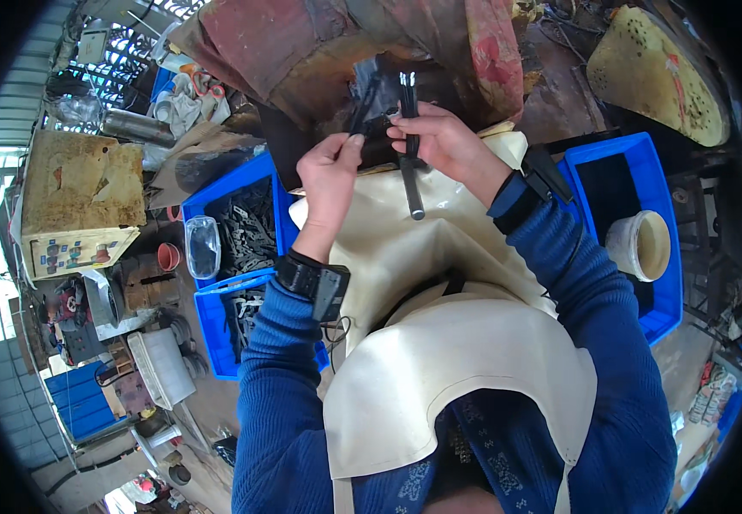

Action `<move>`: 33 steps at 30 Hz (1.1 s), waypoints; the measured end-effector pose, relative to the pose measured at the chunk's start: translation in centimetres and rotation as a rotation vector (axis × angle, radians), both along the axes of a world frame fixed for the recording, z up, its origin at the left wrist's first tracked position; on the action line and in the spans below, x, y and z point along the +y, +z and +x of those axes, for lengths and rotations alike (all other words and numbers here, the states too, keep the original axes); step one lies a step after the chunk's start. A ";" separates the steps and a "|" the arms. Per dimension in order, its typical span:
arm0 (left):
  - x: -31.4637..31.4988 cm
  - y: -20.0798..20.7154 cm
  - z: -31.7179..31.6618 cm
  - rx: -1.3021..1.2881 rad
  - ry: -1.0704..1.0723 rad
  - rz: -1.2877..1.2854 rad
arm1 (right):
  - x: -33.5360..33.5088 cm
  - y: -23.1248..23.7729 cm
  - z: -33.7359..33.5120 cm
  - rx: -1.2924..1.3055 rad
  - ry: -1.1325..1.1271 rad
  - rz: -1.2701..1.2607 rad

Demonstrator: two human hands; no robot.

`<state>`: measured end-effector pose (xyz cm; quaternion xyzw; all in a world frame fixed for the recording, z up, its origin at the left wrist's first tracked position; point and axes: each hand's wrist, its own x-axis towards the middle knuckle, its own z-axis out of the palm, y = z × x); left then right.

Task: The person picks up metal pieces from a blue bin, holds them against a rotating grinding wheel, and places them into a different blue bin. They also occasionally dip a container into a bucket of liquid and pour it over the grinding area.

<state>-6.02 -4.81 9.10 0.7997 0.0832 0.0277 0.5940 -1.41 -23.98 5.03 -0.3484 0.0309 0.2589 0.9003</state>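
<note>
The right hand point(441, 141) grips a dark rod point(412, 184) while the left hand point(330, 171) seems to pinch a thin dark piece point(361, 113), apparently a handling step calling for steady control.

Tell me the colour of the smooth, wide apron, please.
The smooth, wide apron is cream; the head view shows it best.

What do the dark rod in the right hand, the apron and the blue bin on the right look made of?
Dark rod: probably metal with a dark finish; its lower end catches a silvery glint.
Apron: likely rubber or coated fabric, cream; smooth, softly glossy, falling in broad folds.
Blue bin: most likely moulded plastic; its walls are evenly coloured with a slight sheen.
</note>
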 end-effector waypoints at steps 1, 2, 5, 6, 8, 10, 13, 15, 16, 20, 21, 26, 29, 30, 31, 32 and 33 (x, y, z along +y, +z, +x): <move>-0.7 -0.3 0.0 -0.115 -0.009 0.102 | 0.4 -0.1 0.0 -0.016 -0.010 0.027; -1.3 -0.5 0.1 -0.231 -0.019 0.204 | 0.8 -0.2 -0.1 0.018 -0.018 -0.008; -1.8 -0.9 0.0 -0.316 -0.004 0.240 | 1.9 -0.3 -0.3 -0.153 -0.026 0.043; -1.9 -1.0 -0.2 -0.283 0.026 0.174 | 2.1 -0.2 -0.3 -0.152 -0.034 0.043; -1.8 -1.1 -0.6 -0.247 0.049 0.110 | 2.5 0.0 -0.7 -0.147 -0.098 -0.186; -1.4 -1.0 -1.0 -0.177 0.102 0.058 | 2.4 0.3 -0.9 -0.140 -0.133 -0.300; -1.1 -1.1 -1.4 -0.133 0.127 0.036 | 2.4 0.8 -1.0 -0.175 -0.132 -0.245; -1.1 -1.3 -1.6 -0.110 0.114 0.035 | 2.6 0.9 -1.1 -0.137 -0.147 -0.280; -1.2 -1.5 -1.6 -0.110 0.111 0.033 | 2.7 0.9 -1.2 -0.119 -0.172 -0.297; -1.8 -1.8 -1.9 -0.196 0.055 0.168 | 2.8 1.0 -1.4 -0.131 -0.140 -0.118; -2.0 -1.7 -2.0 -0.303 0.005 0.338 | 2.9 1.0 -1.5 -0.161 -0.119 -0.015; -3.0 -1.2 -3.0 -0.409 -0.161 0.833 | 3.5 0.4 -2.1 -0.019 -0.167 0.035; -2.6 -1.0 -3.1 -0.357 -0.200 0.799 | 3.3 -0.3 -1.9 0.040 -0.161 -0.067; -2.1 -0.9 -3.0 -0.360 -0.207 0.691 | 3.0 -0.5 -1.6 0.040 -0.159 -0.068; -1.5 -0.9 -2.7 -0.341 -0.210 0.586 | 2.5 -0.6 -1.3 0.033 -0.135 -0.078; -0.9 -0.9 -2.5 -0.360 -0.211 0.586 | 2.1 -0.6 -1.1 0.029 -0.110 -0.087; -0.2 -1.0 -2.1 -0.194 -0.135 0.211 | 1.6 -0.5 -1.0 0.003 -0.088 -0.089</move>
